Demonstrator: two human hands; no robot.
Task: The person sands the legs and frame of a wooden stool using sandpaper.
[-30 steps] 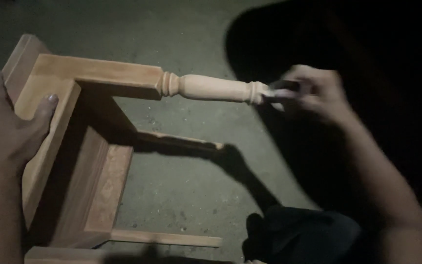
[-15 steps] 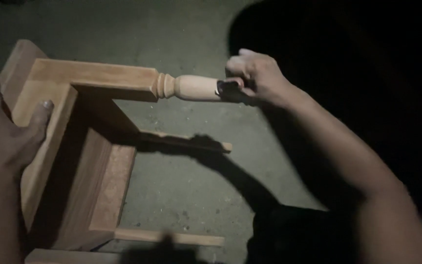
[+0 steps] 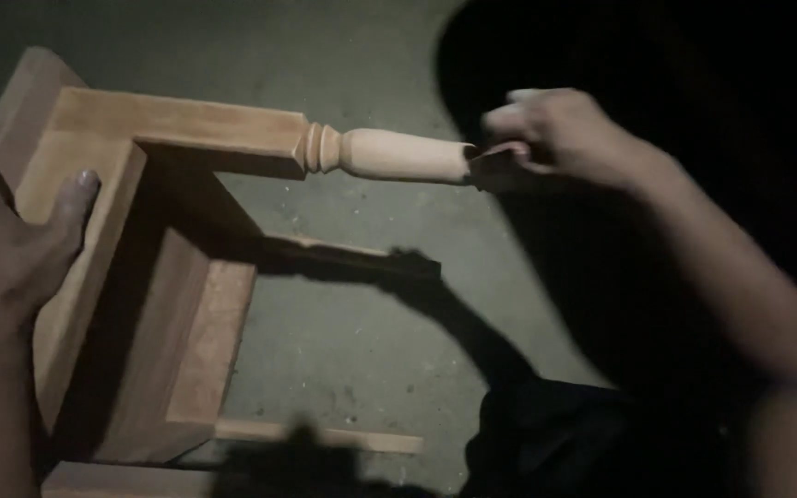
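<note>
1. A grey concrete floor (image 3: pixel 362 341), speckled with pale flecks and dust, fills the middle of the view.
2. A dark cloth heap (image 3: pixel 555 433) lies on it at the lower right.
3. Deep shadow (image 3: pixel 694 83) covers the upper right.

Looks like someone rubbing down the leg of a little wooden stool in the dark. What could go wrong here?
Some guesses. The light is poor, so the right hand rubbing the small dark piece along the turned leg could miss spots or slip off the leg's end. The stool lies on its side, steadied only by the left hand at its corner, so a hard stroke might twist it. The thin beads on the leg could get flattened.
</note>
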